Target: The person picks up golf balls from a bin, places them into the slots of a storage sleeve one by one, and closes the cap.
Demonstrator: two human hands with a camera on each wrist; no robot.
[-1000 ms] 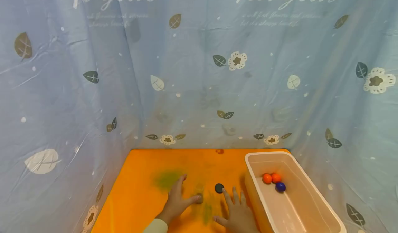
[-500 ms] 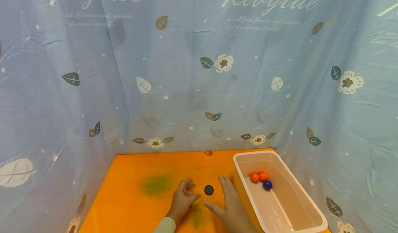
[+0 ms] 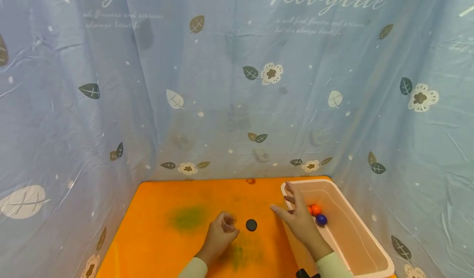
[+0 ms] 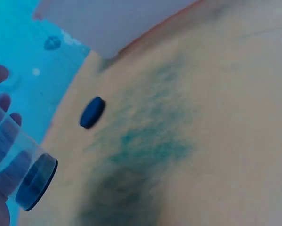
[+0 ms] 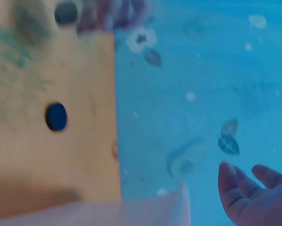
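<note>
My left hand (image 3: pixel 218 237) grips a clear, see-through jar (image 3: pixel 229 222) low over the orange tabletop. In the left wrist view the jar shows a dark, round end (image 4: pixel 37 182), with my fingers (image 4: pixel 2 134) wrapped round its clear wall. A small black disc (image 3: pixel 251 225), like a lid, lies flat on the tabletop just right of the jar. Over the left rim of the plastic tub my right hand (image 3: pixel 300 222) is raised, fingers apart and holding nothing. It partly covers one of the balls in the tub.
The pale plastic tub (image 3: pixel 310 181) stands at the table's right side, with orange balls (image 3: pixel 316 209) and a dark blue ball (image 3: pixel 321 219) inside. Green smudges (image 3: pixel 190 218) mark the orange tabletop (image 3: pixel 163 199). Patterned blue curtains (image 3: pixel 229 121) enclose the back and sides.
My left hand has curled its fingers round the clear jar and tipped it. The right hand has moved right, from over the table to the tub's rim. The head view has shifted slightly.
</note>
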